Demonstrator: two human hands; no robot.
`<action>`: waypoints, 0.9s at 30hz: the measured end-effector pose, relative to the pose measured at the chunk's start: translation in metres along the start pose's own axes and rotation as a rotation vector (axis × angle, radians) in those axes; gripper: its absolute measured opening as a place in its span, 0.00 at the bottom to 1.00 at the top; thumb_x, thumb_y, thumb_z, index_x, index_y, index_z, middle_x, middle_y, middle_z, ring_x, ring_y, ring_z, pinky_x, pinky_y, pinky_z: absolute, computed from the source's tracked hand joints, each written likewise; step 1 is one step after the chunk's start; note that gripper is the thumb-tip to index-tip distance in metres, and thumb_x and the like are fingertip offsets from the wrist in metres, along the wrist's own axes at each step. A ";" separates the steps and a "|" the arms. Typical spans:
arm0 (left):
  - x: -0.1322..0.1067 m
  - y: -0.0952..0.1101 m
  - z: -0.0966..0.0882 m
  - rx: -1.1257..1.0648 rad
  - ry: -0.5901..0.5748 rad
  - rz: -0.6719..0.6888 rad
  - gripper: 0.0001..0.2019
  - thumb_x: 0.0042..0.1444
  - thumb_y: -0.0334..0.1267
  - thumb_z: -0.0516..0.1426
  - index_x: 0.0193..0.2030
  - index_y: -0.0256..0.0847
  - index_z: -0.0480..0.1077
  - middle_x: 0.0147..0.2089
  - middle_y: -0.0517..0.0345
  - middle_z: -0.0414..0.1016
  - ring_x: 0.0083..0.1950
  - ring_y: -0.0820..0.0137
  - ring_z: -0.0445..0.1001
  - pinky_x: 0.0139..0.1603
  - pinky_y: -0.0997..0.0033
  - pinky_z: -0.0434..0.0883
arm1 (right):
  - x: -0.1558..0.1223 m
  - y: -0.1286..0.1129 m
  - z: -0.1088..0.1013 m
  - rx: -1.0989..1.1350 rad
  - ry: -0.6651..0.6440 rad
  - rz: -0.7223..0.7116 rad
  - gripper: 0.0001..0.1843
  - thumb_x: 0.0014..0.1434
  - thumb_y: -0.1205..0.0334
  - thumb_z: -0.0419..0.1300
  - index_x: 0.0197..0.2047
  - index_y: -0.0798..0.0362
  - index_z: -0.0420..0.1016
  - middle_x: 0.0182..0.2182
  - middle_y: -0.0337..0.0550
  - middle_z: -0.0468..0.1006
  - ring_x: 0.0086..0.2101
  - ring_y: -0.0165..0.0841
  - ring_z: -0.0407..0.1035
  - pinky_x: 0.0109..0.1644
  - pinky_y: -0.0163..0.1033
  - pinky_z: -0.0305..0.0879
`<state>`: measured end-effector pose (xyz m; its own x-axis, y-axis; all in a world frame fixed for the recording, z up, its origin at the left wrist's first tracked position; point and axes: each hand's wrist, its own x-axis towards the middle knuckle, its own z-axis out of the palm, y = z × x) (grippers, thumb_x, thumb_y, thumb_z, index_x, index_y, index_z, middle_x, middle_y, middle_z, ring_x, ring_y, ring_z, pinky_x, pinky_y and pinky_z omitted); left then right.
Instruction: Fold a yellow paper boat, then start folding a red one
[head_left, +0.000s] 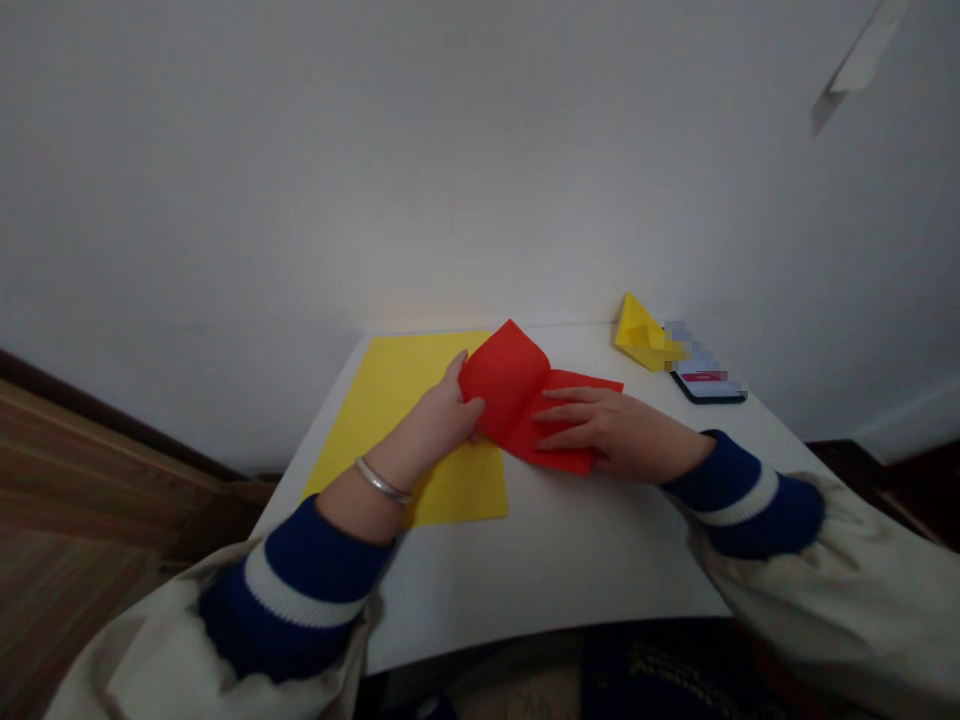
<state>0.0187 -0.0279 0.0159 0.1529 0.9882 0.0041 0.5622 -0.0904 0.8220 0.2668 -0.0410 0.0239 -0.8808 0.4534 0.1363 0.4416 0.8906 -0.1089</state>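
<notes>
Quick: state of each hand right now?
Left hand: closed, pinching the raised flap of the red paper.
Right hand: open, pressing flat on the red paper.

readable text: none
phone (pixel 709 385) screen: red band with pale marks, pixelated, illegible
dark garment (pixel 675 665) at bottom edge: yellowish lettering, too blurred to read
red paper (pixel 517 385): plain colour, unprinted
yellow sheet (pixel 397 400): plain colour, unprinted
</notes>
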 end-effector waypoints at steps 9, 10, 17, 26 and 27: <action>-0.009 0.005 0.000 0.799 0.141 0.802 0.31 0.51 0.30 0.61 0.63 0.46 0.61 0.68 0.50 0.56 0.71 0.49 0.45 0.68 0.42 0.46 | -0.003 0.009 0.004 0.263 -0.103 0.018 0.23 0.56 0.77 0.56 0.52 0.51 0.76 0.54 0.44 0.75 0.58 0.35 0.63 0.64 0.46 0.56; -0.009 0.004 0.003 0.801 0.042 0.871 0.25 0.54 0.30 0.59 0.59 0.47 0.66 0.67 0.53 0.59 0.71 0.51 0.46 0.68 0.43 0.46 | -0.004 0.010 0.004 0.296 -0.101 0.024 0.22 0.56 0.77 0.56 0.51 0.51 0.76 0.53 0.43 0.76 0.57 0.34 0.64 0.63 0.45 0.56; -0.014 0.003 0.022 0.664 -0.323 0.833 0.15 0.61 0.36 0.54 0.54 0.43 0.71 0.58 0.56 0.72 0.62 0.63 0.65 0.65 0.54 0.58 | -0.013 0.018 -0.003 0.493 -0.055 0.103 0.12 0.60 0.62 0.58 0.45 0.48 0.79 0.41 0.40 0.81 0.43 0.32 0.73 0.52 0.40 0.65; -0.032 0.012 0.031 0.724 -0.304 0.792 0.16 0.64 0.36 0.51 0.56 0.41 0.70 0.58 0.51 0.71 0.57 0.63 0.68 0.60 0.60 0.64 | -0.025 0.028 -0.002 0.459 -0.068 0.456 0.15 0.60 0.52 0.55 0.36 0.53 0.77 0.31 0.40 0.78 0.31 0.33 0.68 0.35 0.38 0.62; -0.034 0.013 0.033 0.740 -0.298 0.794 0.16 0.64 0.36 0.50 0.56 0.40 0.70 0.58 0.50 0.71 0.57 0.62 0.68 0.59 0.59 0.65 | -0.024 0.028 0.000 0.485 -0.043 0.481 0.15 0.60 0.52 0.55 0.37 0.53 0.77 0.32 0.41 0.79 0.32 0.33 0.69 0.36 0.38 0.62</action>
<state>0.0472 -0.0663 0.0074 0.8146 0.5580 0.1583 0.5478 -0.8298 0.1064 0.3006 -0.0273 0.0180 -0.6164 0.7838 -0.0752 0.6676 0.4696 -0.5777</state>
